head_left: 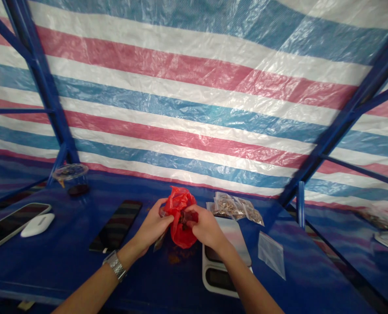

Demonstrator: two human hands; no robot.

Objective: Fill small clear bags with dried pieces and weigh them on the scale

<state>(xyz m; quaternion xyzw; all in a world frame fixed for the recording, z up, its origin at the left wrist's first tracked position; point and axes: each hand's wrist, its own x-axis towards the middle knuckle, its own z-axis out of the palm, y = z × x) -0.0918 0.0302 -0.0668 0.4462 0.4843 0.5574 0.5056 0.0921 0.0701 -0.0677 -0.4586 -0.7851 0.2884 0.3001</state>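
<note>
A thin red plastic bag is held up over the blue table, its mouth open towards me. My left hand grips the bag's left side between thumb and fingers. The fingers of my right hand reach into the mouth of the bag and are closed around dark pieces, partly hidden by fingers and plastic. Right of the bag, partly under my right forearm, lies a white kitchen scale. Behind the scale are several small clear zip bags filled with brownish bits.
A flat clear zip bag lies right of the scale. To the left are a black phone, another phone, a white earbud case and a lidded plastic cup. Blue metal posts and a striped tarp stand behind.
</note>
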